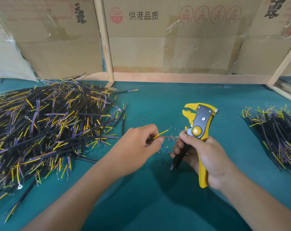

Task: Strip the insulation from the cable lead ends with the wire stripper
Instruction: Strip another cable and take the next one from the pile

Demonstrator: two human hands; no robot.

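Note:
My right hand (206, 155) grips the handles of a yellow and black wire stripper (198, 125), jaws pointing up and away from me. Its thumb and forefinger also pinch the bare end of a thin brown lead (172, 136). My left hand (138, 147) pinches a cable by its leads; a yellow-green lead (160, 133) sticks out toward the stripper. The cable's black sheath is hidden inside my left hand. The stripper's jaws are well above the leads and hold nothing.
A big heap of black cables with coloured leads (46, 130) fills the left of the teal table (158, 205). A smaller heap (277, 135) lies at the right edge. Tiny insulation scraps (166, 147) are scattered between my hands. Cardboard panels in a wooden frame (158, 47) wall off the back.

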